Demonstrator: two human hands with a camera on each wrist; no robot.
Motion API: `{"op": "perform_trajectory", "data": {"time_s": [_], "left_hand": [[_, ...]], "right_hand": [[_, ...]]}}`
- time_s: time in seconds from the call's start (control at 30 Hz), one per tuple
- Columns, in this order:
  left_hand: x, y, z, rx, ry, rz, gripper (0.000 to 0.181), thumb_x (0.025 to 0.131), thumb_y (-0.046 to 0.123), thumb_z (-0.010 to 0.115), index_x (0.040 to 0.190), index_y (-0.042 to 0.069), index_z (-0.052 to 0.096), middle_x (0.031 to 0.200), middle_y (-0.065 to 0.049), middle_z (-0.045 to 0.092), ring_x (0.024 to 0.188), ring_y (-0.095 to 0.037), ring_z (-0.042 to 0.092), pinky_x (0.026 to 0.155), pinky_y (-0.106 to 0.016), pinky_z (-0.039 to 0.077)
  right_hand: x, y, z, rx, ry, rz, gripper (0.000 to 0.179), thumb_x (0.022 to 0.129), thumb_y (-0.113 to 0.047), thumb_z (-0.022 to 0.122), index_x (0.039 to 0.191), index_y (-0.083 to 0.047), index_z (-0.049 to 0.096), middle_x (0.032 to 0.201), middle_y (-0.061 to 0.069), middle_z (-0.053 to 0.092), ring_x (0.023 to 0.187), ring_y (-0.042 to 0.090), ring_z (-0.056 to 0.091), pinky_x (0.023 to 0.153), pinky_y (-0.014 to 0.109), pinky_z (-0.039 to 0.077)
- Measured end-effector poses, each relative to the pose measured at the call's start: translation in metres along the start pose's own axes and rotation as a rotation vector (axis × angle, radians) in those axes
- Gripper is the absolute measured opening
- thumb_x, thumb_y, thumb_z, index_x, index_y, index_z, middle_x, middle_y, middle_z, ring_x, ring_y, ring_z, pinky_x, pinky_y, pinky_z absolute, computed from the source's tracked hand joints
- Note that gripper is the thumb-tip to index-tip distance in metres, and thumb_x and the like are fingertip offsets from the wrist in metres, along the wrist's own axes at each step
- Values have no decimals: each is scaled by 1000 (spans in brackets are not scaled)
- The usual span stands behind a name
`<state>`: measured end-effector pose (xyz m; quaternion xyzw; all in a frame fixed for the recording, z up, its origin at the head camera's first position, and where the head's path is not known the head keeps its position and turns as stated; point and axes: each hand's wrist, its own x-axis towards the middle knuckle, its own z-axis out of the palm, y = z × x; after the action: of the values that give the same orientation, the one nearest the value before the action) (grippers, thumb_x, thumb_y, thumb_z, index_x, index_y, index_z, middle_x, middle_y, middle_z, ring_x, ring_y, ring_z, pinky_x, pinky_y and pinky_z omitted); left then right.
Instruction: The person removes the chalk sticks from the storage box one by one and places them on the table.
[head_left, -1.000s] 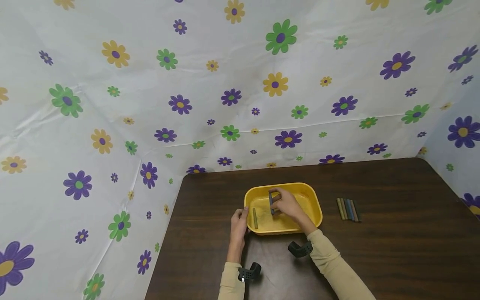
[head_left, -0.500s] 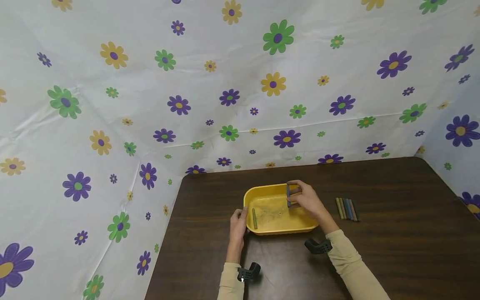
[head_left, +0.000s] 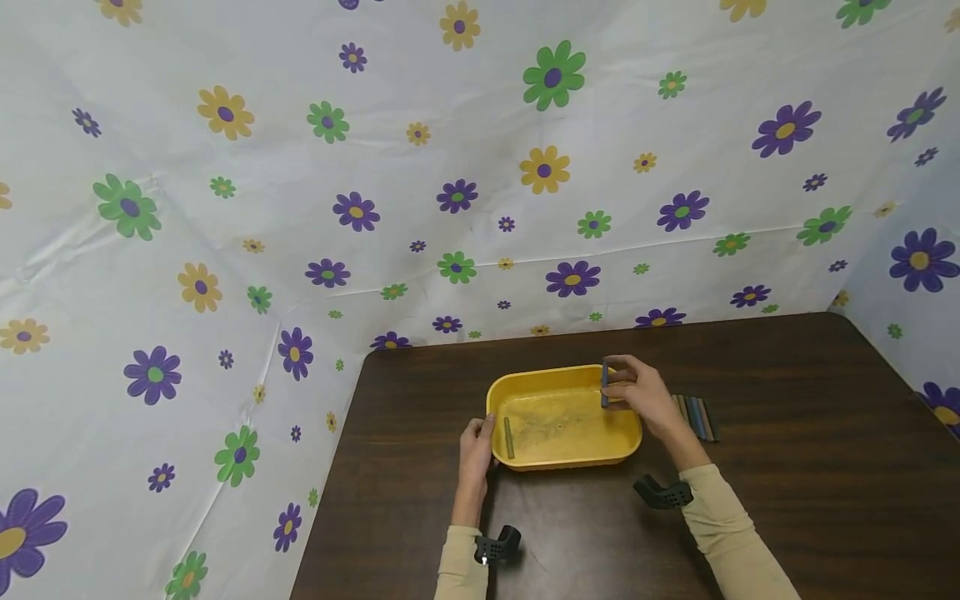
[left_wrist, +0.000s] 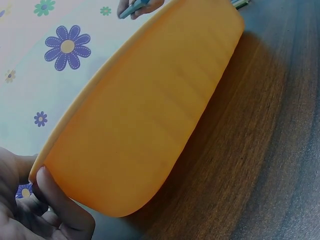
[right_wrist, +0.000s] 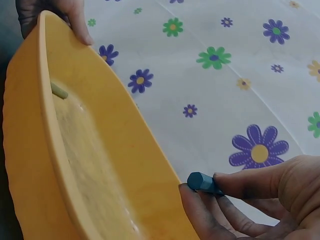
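My right hand (head_left: 641,393) pinches a blue chalk stick (head_left: 604,385) above the right end of a yellow plastic tray (head_left: 573,463). In the right wrist view, the same blue chalk stick (right_wrist: 201,182) shows a flat, many-sided end between thumb and fingers. At the tray's left end, my left hand (head_left: 476,450) grips the rim; the left wrist view has the thumb of that hand (left_wrist: 62,207) against the outer wall. One olive-green chalk stick (head_left: 509,438) lies inside the tray near its left wall. Dusty smudges mark the tray floor.
Several chalk sticks (head_left: 702,419) lie side by side on the dark wooden table (head_left: 810,467), right of the tray, partly hidden behind my right hand. A white flower-patterned sheet (head_left: 405,167) hangs along the table's back and sides.
My right hand has lifted the blue chalk stick from over the tray's middle and carried it rightward to the tray's right end. The left hand keeps its grip on the rim.
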<state>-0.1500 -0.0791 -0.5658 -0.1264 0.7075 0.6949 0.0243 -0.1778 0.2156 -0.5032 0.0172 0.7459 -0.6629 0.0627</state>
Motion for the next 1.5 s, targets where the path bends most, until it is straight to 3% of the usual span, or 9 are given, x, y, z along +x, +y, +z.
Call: {"op": "perform_trajectory", "data": {"time_s": [0.13, 0.37, 0.6, 1.13, 1.5], "left_hand": [[0, 0, 0, 5, -5, 7, 40, 110, 32, 55, 105, -8, 56, 76, -7, 49, 54, -12, 43, 51, -26, 38], [-1, -1, 0, 13, 4, 5, 39, 110, 32, 55, 105, -7, 56, 77, -7, 50, 54, -12, 44, 51, -25, 39], [-1, 0, 0, 14, 7, 7, 38, 110, 31, 54, 105, -6, 56, 77, -6, 49, 54, -12, 43, 51, -25, 39], [-2, 2, 0, 14, 2, 5, 38, 110, 32, 55, 106, -6, 56, 77, -6, 50, 55, -12, 44, 51, -26, 39], [-2, 1, 0, -8, -7, 0, 39, 109, 32, 56, 106, -7, 57, 74, -6, 50, 52, -11, 42, 49, -24, 37]], "right_hand": [[-3, 1, -10, -5, 5, 0, 62, 98, 6, 64, 153, 8, 36, 131, 38, 51, 102, 38, 69, 81, 45, 60], [-9, 5, -30, -29, 25, 0, 62, 99, 3, 64, 154, 7, 36, 131, 39, 51, 91, 26, 71, 79, 39, 61], [-15, 12, -49, -94, 52, -9, 59, 101, 2, 61, 154, 7, 36, 133, 39, 51, 97, 27, 69, 80, 37, 61], [-34, 37, -98, -149, 113, 26, 62, 103, 0, 59, 156, 10, 29, 137, 43, 46, 87, 7, 67, 79, 37, 61], [-48, 56, -122, -290, 178, 72, 60, 101, 1, 61, 152, 15, 32, 137, 46, 47, 86, 7, 66, 73, 30, 59]]}}
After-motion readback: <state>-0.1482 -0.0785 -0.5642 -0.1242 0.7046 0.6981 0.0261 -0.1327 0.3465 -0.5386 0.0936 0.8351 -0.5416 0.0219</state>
